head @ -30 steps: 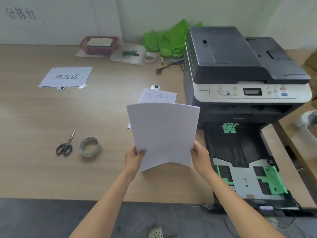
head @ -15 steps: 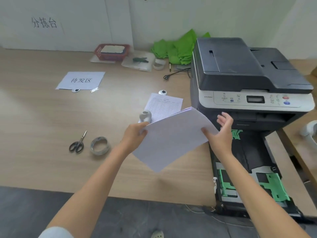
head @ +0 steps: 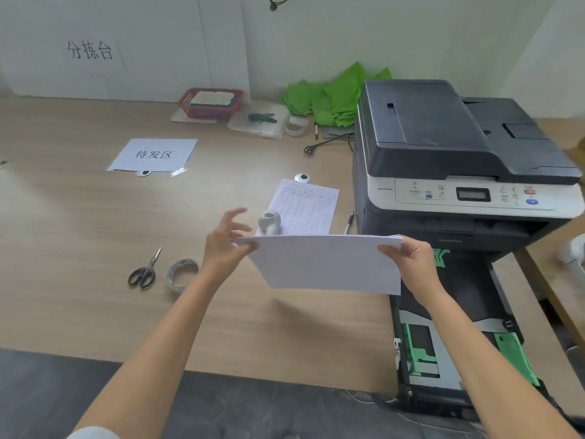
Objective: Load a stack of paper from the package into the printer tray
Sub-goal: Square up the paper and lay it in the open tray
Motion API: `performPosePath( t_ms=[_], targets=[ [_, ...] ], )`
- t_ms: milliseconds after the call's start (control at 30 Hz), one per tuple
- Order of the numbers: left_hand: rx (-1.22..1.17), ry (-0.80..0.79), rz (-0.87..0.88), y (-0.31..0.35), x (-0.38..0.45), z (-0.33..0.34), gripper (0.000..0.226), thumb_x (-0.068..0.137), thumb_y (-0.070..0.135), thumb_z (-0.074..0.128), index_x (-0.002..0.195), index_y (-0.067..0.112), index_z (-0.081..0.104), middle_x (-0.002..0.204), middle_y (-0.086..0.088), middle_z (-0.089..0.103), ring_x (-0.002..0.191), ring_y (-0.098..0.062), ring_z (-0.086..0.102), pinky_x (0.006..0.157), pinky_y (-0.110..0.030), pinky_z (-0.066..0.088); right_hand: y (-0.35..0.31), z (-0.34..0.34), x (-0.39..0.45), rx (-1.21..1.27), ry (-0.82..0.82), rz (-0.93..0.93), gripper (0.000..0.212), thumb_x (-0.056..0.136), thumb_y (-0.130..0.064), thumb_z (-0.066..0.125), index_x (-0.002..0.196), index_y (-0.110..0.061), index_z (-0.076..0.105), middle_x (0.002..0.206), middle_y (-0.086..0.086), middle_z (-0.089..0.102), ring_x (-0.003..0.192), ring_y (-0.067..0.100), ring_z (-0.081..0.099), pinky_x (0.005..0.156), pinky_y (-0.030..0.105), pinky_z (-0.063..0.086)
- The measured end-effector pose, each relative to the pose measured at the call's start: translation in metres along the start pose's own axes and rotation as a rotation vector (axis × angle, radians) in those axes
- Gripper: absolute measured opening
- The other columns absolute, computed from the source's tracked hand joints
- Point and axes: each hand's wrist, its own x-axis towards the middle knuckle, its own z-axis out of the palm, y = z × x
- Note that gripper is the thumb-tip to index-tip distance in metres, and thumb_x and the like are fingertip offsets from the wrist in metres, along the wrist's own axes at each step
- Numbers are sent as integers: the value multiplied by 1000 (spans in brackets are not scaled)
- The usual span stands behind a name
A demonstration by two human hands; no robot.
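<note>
I hold a thin stack of white paper [head: 329,264] nearly flat above the table edge, long side across. My left hand [head: 226,245] pinches its left corner with thumb and forefinger, the other fingers spread. My right hand [head: 408,264] grips the right edge. The black and white printer [head: 449,160] stands at the right. Its paper tray [head: 449,353] is pulled out toward me, showing green guides and a bare metal floor; my right forearm hides part of it. No paper package is in view.
A printed form [head: 304,207] with a small white object [head: 269,221] on it lies behind the stack, a pen [head: 349,222] beside the printer. Scissors [head: 144,270] and a tape roll [head: 182,274] lie left. A labelled sheet [head: 153,154], red basket [head: 210,103], green cloth [head: 335,93] and plug [head: 308,149] sit farther back.
The stack went from upright in front of me to nearly flat, and moved right toward the printer tray. My right hand shifted its grip to the stack's right edge.
</note>
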Motion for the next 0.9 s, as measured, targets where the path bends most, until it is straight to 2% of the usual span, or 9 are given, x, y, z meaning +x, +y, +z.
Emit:
performPosePath(
  t_ms=[67, 133, 200, 267, 433, 600, 700, 800, 900],
  targets=[
    [-304, -21, -160, -15, -4, 2, 69, 71, 9, 78, 127, 34, 46, 100, 13, 67, 84, -1, 66, 72, -13, 51, 5, -4, 0, 48, 14, 30, 33, 85, -4, 62, 75, -34, 72, 70, -15, 72, 64, 1, 62, 57, 13, 50],
    [-399, -122, -238, -27, -8, 15, 45, 79, 7, 71, 118, 25, 58, 94, 16, 72, 82, 7, 67, 75, -15, 49, 11, -4, 1, 90, 33, 66, 33, 85, -2, 61, 77, -33, 71, 70, -19, 73, 64, -1, 64, 57, 11, 51],
    [-419, -124, -248, -33, -12, 28, 21, 86, 4, 62, 94, 22, 69, 79, 20, 75, 74, 9, 66, 78, -19, 46, 19, -2, 1, 106, 54, 84, 31, 85, -2, 61, 81, -31, 71, 72, -21, 73, 65, -2, 66, 58, 11, 52],
    [-451, -83, -247, -34, -13, 37, 24, 88, 3, 57, 87, 23, 69, 75, 21, 74, 72, 8, 66, 72, -13, 48, 26, 2, 0, 123, 71, 91, 27, 86, -3, 60, 85, -29, 70, 75, -23, 73, 68, -4, 67, 58, 11, 52],
    [-449, -67, -283, -48, -17, 53, 28, 88, 3, 57, 84, 28, 70, 75, 24, 74, 72, 12, 64, 65, -3, 47, 56, 12, -4, 126, 137, 165, 19, 86, -7, 62, 97, -20, 69, 75, -24, 72, 72, -8, 67, 58, 7, 50],
    [-450, -69, -350, -73, -22, 72, 27, 89, 1, 56, 90, 25, 68, 85, 17, 71, 72, 13, 65, 64, -3, 48, 88, 21, -9, 21, 97, 298, 16, 90, -10, 57, 87, -23, 65, 87, -8, 69, 80, 1, 63, 62, 16, 48],
    [-433, -62, -354, -78, -19, 77, 29, 89, 0, 55, 88, 25, 68, 87, 14, 70, 70, 13, 64, 62, -2, 47, 94, 21, -8, -12, 95, 311, 20, 90, -7, 55, 85, -22, 66, 84, -8, 68, 81, 4, 61, 62, 15, 47],
    [-442, -42, -336, -76, -13, 77, 27, 88, -3, 54, 94, 18, 69, 85, 16, 71, 70, 12, 65, 62, -3, 48, 89, 18, -7, -41, 101, 274, 27, 88, -3, 56, 80, -25, 68, 81, -10, 69, 78, 8, 63, 68, 22, 50],
    [-451, -38, -313, -68, -8, 72, 28, 86, -1, 57, 97, 23, 67, 79, 21, 74, 76, 4, 68, 63, -7, 49, 78, 11, -8, 55, 93, 273, 37, 88, -1, 56, 76, -32, 71, 74, -17, 73, 70, 2, 67, 61, 18, 55]
  ],
)
